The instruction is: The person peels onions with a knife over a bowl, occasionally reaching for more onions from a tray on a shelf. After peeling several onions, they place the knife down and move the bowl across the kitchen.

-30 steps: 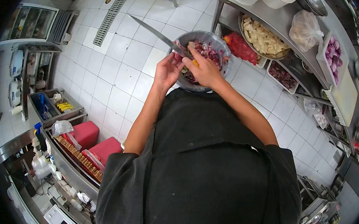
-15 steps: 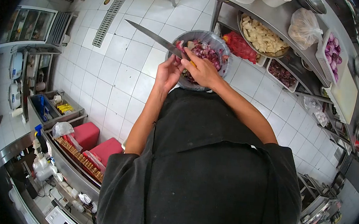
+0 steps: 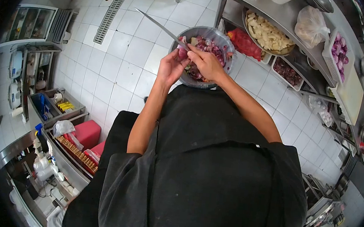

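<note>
My left hand (image 3: 171, 69) has its fingers curled around a red onion (image 3: 181, 53), held over the near left side of a lined bucket (image 3: 230, 46). In my right hand (image 3: 207, 65) is the handle of a long kitchen knife (image 3: 161, 27), whose blade points up and to the left. The blade crosses close above the onion; whether it touches cannot be made out. Below both hands, onion pieces and peels (image 3: 209, 46) fill much of the bucket. My right fingers hide most of the knife handle.
Right of the bucket, a red mesh bag (image 3: 245, 44) and a pan of pale cut pieces (image 3: 267, 32) sit on a lower shelf. Peeled onions lie in a white basket (image 3: 329, 53). Black cloth (image 3: 111, 150) shows at my left, beside a red stool (image 3: 87, 134).
The knife has turned, so its blade looks narrower and its tip sits slightly right. More of the onion shows in my left hand. Black cloth has appeared at my left, covering a red stool.
</note>
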`<act>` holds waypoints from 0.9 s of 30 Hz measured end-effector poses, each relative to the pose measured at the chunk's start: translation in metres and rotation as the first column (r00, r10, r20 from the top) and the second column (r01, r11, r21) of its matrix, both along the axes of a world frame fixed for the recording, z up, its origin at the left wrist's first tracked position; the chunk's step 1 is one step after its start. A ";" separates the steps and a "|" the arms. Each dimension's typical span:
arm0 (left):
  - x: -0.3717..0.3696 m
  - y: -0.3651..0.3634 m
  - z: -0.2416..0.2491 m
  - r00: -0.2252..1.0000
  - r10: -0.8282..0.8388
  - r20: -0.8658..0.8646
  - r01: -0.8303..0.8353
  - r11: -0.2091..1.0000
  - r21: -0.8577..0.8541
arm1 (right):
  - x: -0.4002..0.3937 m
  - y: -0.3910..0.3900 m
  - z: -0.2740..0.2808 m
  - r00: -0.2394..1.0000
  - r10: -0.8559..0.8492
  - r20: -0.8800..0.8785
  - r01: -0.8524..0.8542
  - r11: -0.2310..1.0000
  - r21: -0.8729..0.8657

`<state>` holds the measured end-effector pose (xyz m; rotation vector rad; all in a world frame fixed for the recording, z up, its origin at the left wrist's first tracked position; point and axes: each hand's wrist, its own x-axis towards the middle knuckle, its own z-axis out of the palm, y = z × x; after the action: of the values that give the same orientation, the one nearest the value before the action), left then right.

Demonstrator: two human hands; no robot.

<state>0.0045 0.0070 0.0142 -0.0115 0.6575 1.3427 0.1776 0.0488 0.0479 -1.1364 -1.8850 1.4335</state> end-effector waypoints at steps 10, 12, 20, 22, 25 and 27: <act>-0.010 0.015 -0.019 0.972 -0.234 -0.011 0.234 0.972 0.000 | 0.022 0.007 0.009 0.975 -0.111 -0.194 -0.022 0.815 -0.579; -0.010 0.019 -0.019 0.953 -0.301 0.034 0.300 0.953 0.042 | 0.024 0.008 0.009 0.971 -0.126 -0.203 -0.017 0.813 -0.583; 0.018 0.023 0.000 0.912 -0.144 -0.383 0.146 0.989 -0.025 | 0.031 0.015 0.005 0.968 -0.134 -0.214 -0.040 0.756 -0.654; 0.020 0.024 0.004 0.898 -0.106 -0.427 0.103 0.994 -0.032 | 0.031 0.017 0.007 0.970 -0.133 -0.205 -0.030 0.768 -0.640; 0.014 0.025 -0.001 0.900 -0.129 -0.416 0.124 0.991 -0.038 | 0.028 0.018 0.008 0.972 -0.147 -0.184 0.002 0.786 -0.618; 0.009 0.026 -0.008 0.901 -0.154 -0.406 0.157 0.987 -0.027 | 0.026 0.021 0.007 0.973 -0.147 -0.180 0.007 0.792 -0.611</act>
<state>0.0132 0.0328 0.0061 0.3296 0.9844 1.1993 0.2040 0.0694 0.0546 -1.2430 -1.2238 2.1037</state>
